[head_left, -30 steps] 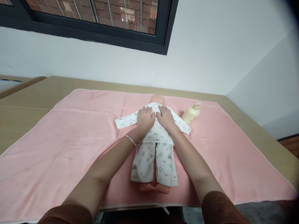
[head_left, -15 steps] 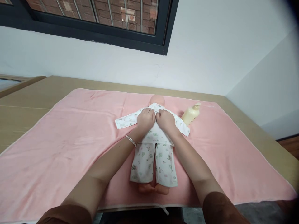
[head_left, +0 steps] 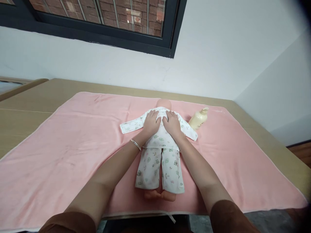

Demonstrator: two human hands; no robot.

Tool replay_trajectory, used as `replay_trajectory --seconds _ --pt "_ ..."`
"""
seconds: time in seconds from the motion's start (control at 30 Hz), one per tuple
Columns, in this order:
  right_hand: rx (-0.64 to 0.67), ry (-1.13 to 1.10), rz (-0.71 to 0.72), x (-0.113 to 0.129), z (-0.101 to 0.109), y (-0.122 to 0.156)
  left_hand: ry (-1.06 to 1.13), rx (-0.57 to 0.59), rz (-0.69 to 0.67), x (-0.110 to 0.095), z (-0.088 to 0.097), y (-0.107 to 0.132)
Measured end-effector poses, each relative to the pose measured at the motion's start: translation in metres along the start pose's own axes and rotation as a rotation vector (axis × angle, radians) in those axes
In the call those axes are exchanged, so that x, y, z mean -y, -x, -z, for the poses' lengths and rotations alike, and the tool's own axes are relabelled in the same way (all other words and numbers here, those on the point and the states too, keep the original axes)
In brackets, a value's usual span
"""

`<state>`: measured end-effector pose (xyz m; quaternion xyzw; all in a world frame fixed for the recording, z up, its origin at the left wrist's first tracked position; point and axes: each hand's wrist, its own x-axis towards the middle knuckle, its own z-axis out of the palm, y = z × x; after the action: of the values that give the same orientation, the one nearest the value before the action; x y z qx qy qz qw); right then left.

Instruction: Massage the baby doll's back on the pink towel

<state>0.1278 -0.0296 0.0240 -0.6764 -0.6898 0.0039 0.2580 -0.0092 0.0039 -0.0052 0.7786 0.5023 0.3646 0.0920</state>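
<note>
A baby doll (head_left: 164,103) lies face down or with its face out of sight, its head toward the wall and its feet toward me. It wears a white patterned top (head_left: 160,139) with both sleeves spread out, and matching trousers (head_left: 148,168). My left hand (head_left: 151,122) rests flat on the left side of the doll's upper body, fingers stretched out. On the right side my right hand (head_left: 171,123) lies the same way, its fingers apart. A small gap of cloth shows between my thumbs. Neither hand grips anything.
A cream pump bottle (head_left: 198,119) stands tilted in view beside the doll's right-hand sleeve. Beneath everything a pink blanket (head_left: 73,145) covers much of the wooden table (head_left: 264,129). White wall and a dark-framed window (head_left: 170,38) rise behind the table.
My fingers, curled in at the doll's upper body before, have straightened and now lie flat and spread on the top. The doll and the bottle have stayed in place.
</note>
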Motion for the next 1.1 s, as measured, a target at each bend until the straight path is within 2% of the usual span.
replay_trajectory --seconds 1.1 --pt "-0.022 0.004 0.008 -0.0026 -0.0024 -0.0006 0.007 -0.038 0.001 0.0001 -0.0019 -0.0004"
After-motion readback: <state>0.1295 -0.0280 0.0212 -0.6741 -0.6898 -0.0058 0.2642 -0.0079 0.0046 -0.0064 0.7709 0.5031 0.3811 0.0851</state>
